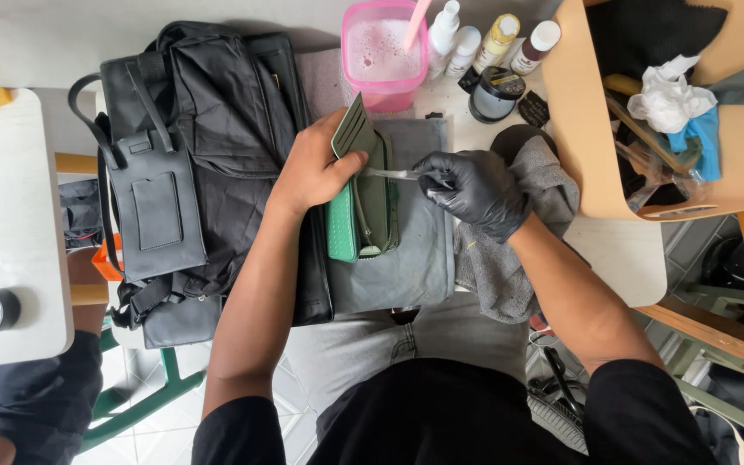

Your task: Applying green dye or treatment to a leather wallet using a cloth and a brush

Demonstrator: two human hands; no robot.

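We see a green wallet (359, 185) lying opened on a grey cloth (411, 258) at the middle of the view, its long side running from twelve to six o'clock. Our bare left hand (316, 168) closes on the wallet's upper flap from nine o'clock, thumb across the front, holding it up. Our right hand (471, 189), in a black glove, sits at three o'clock of the wallet, fingers pinched shut on a thin pale tool (393, 174) whose tip reaches into the wallet's fold.

At nine o'clock of the wallet lies a black bag (191, 164), touching the cloth's edge. At three to four o'clock, under the gloved wrist, a grey rag (510, 258) is crumpled. At twelve o'clock stands a pink tub (381, 56) of foam with a pink handle in it; just beside it at one o'clock stand small bottles (484, 39) and a dark round jar (492, 93). At two o'clock a tan tray (574, 112) holds cloths and tools.
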